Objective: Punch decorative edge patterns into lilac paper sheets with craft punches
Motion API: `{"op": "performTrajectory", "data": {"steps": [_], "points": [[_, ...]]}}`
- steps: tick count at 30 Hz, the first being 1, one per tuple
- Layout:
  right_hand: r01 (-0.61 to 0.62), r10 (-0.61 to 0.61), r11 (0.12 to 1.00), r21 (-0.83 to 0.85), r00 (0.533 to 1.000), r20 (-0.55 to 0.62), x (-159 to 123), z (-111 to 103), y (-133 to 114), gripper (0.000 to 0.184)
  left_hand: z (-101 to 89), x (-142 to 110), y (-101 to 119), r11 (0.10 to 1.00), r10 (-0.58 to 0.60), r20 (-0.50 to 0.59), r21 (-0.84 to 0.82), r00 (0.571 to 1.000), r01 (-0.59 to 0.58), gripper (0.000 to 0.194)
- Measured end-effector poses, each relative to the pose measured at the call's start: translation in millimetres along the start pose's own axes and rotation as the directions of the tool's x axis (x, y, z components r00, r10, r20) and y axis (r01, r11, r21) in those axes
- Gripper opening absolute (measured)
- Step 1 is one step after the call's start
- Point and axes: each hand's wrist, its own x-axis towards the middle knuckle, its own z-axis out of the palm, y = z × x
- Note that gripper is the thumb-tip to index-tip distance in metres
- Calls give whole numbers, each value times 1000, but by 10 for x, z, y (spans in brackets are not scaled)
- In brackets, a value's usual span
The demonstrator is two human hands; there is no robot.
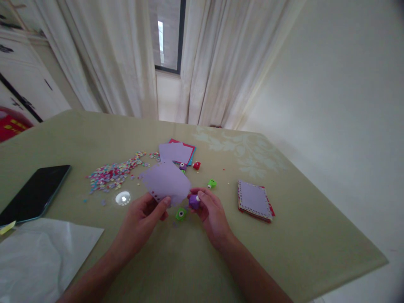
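Note:
My left hand (148,214) pinches a sheet of purple paper (167,181) along its near edge, where a row of small punched holes shows. Between the fingers of my right hand (213,212) is a small purple craft punch (194,202) with a white button, held close to the sheet's right corner. Just below the paper, a green craft punch (181,214) lies on the table. Beyond the sheet sit another purple punch (182,166), a red punch (196,166) and a second green punch (211,184).
Paper confetti (110,174) is heaped at the left. Purple, red and blue sheets (176,151) lie at the back. A stack of punched cards (255,200) is at the right. A phone (34,191), a white plastic bag (41,256) and a shiny round spot (123,198) are left.

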Motion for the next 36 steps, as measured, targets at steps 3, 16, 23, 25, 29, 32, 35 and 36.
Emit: {"op": "performTrajectory", "data": {"steps": [3,16,23,25,29,32,35,36], "points": [[-55,53,996,67,998,33,5,12,-3,39,2,-32,92,999,7,8,-52,1000,-7,39],[-104,110,994,-35,972,209,-68,30,11,46,25,-26,72,992,-66,-61,-112,996,59,35],[-111,127,991,-79,964,236,-77,18,36,42,31,-21,89,993,-37,-63,-116,997,30,32],[-104,117,992,-67,963,244,-80,27,34,42,33,-19,89,993,-38,-50,-111,998,32,33],[-92,98,995,-37,965,243,-73,25,48,43,38,-18,72,993,-44,-33,-110,998,41,35],[-79,83,997,-26,969,234,-49,2,84,45,44,-23,53,993,-56,-25,-105,998,53,36],[-73,71,997,4,976,203,-18,-18,132,49,50,-31,24,994,-69,-9,-90,998,68,37],[-76,71,997,16,979,190,-11,-22,144,51,52,-33,12,994,-71,0,-81,997,71,38]]}}
